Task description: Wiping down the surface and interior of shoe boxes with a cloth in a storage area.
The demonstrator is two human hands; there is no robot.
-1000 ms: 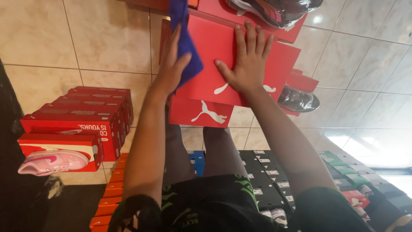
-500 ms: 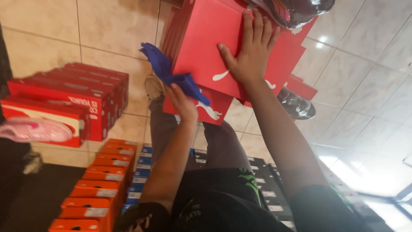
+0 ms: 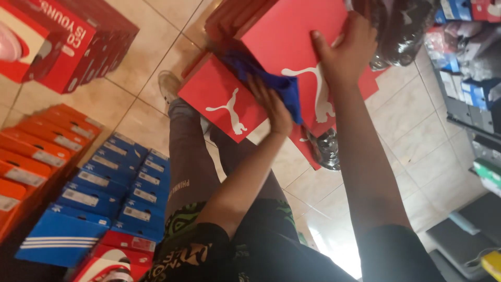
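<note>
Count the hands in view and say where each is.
2. The left hand grips a blue cloth against the red shoe box; the right hand lies flat on that box.

A blue cloth is lying against a red shoebox (white animal figure printed); blue and orange boxes are showing beside beige floor tiles

The cloth lies on the upper box, apparently stacked over the lower box.
</note>
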